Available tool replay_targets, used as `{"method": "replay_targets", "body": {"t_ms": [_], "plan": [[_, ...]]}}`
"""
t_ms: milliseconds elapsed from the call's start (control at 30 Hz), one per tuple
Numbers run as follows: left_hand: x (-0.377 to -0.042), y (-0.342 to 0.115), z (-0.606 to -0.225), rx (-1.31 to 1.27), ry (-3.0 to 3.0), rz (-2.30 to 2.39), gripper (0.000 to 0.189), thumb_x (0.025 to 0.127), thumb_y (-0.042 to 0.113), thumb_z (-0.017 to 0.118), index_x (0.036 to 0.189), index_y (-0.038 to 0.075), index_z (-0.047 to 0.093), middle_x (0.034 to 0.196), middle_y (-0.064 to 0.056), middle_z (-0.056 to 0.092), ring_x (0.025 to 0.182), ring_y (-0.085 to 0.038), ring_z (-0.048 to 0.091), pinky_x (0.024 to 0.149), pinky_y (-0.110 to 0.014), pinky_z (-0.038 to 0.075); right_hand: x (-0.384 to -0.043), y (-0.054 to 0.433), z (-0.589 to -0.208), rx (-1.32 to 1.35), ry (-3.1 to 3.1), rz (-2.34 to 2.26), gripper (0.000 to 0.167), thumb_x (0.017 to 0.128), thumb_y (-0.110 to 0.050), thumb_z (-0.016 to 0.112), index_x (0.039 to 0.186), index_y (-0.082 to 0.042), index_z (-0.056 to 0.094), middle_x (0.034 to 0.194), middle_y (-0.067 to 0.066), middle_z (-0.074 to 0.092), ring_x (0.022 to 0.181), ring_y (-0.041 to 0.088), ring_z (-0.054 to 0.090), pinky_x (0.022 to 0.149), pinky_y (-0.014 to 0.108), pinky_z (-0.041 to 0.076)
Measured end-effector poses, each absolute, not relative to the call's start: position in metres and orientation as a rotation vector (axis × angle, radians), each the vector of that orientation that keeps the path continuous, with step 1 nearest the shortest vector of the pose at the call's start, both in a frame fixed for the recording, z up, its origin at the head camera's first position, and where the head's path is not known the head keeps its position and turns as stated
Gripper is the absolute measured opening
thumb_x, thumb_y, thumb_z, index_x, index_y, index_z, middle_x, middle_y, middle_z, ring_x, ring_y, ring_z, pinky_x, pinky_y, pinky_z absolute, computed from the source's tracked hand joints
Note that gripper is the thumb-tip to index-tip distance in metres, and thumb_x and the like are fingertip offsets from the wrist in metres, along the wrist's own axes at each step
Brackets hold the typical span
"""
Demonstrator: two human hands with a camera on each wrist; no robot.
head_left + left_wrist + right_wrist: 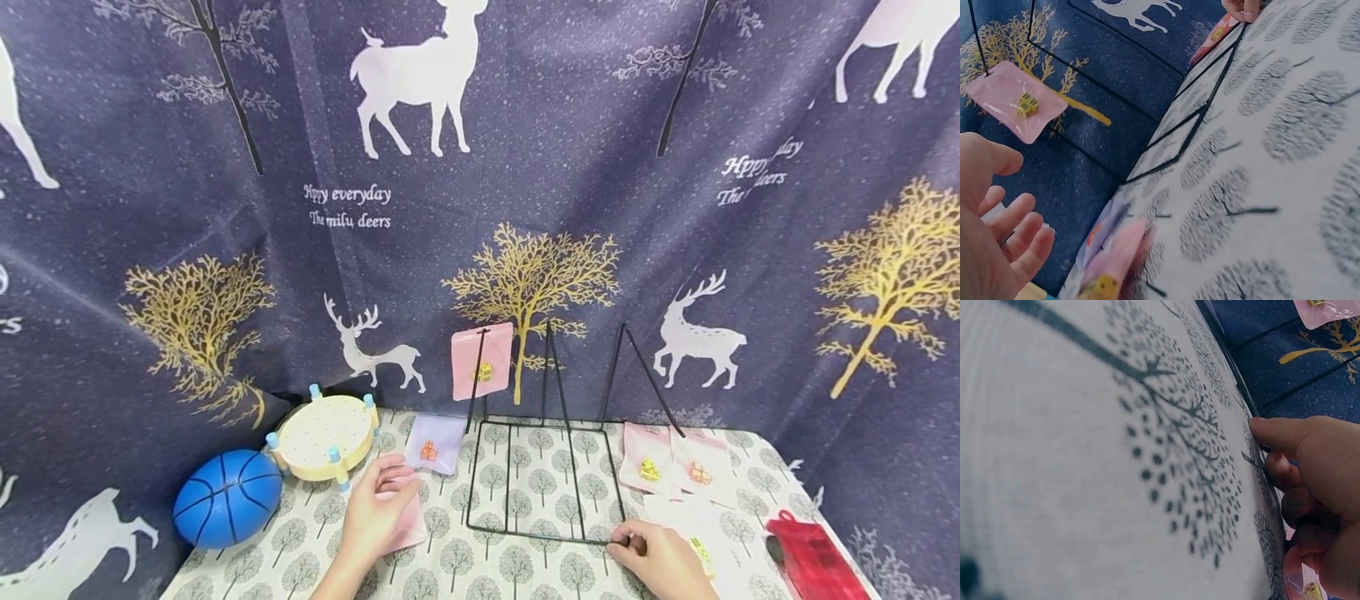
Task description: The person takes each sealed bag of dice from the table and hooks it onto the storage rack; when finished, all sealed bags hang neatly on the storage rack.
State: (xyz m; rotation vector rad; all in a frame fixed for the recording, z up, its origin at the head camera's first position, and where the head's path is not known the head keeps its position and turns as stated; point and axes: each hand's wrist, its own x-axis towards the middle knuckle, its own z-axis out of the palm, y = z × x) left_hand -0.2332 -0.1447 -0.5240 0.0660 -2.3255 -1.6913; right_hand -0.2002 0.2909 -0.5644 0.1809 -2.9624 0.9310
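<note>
A black wire rack [525, 537] stands mid-table. From one of its arms hangs a pink pouch [465, 367] with a yellow print, which also shows in the left wrist view. At the rack's front right corner, my right hand [658, 557] pinches the wire between thumb and index finger. My left hand [378, 508] hovers above a pink packet [408, 525] on the table, its fingers loosely bent and nothing in them. Just behind it lies a lilac packet [442, 437] with a red print. In the left wrist view both packets appear below the left hand [997, 219].
A blue ball [227, 498] and a cream round stool-like piece [326, 437] with blue-tipped legs stand at left. Several packets, including a pink one [633, 442], lie right of the rack. A red mesh item [813, 554] is at far right. A deer-print curtain [525, 183] hangs behind.
</note>
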Motion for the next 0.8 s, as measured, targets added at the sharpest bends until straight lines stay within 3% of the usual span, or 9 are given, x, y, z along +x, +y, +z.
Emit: {"method": "replay_targets", "body": {"t_ms": [233, 500, 800], "plan": [[-0.214, -0.159, -0.534, 0.164, -2.358, -1.585, 0.044, 0.092, 0.016, 0.08, 0.131, 0.006, 0.063, 0.118, -0.006, 0.072, 0.101, -0.017, 0.065, 0.089, -0.024, 0.052, -0.199, 0.29, -0.561, 0.174, -2.971, 0.925, 0.014, 0.087, -0.04, 0.083, 0.085, -0.034, 0.07, 0.064, -0.015, 0.051, 0.055, 0.003, 0.044, 0.054, 0.026, 0.038], [-0.205, -0.173, -0.542, 0.363, -2.468, -1.487, 0.051, 0.093, 0.028, 0.079, 0.134, 0.003, 0.06, 0.128, -0.017, 0.066, 0.114, -0.035, 0.064, 0.099, -0.052, 0.049, -0.2, 0.292, -0.566, 0.197, -2.964, 0.905, 0.014, 0.087, -0.041, 0.083, 0.085, -0.035, 0.07, 0.064, -0.016, 0.051, 0.056, 0.002, 0.044, 0.055, 0.025, 0.038], [-0.205, -0.181, -0.551, 0.462, -2.575, -1.419, 0.061, 0.092, 0.031, 0.078, 0.138, -0.001, 0.055, 0.135, -0.026, 0.058, 0.118, -0.041, 0.06, 0.1, -0.059, 0.046, -0.2, 0.291, -0.565, 0.184, -2.959, 0.906, 0.015, 0.087, -0.042, 0.083, 0.084, -0.035, 0.069, 0.065, -0.016, 0.051, 0.056, 0.001, 0.044, 0.055, 0.026, 0.037]]}}
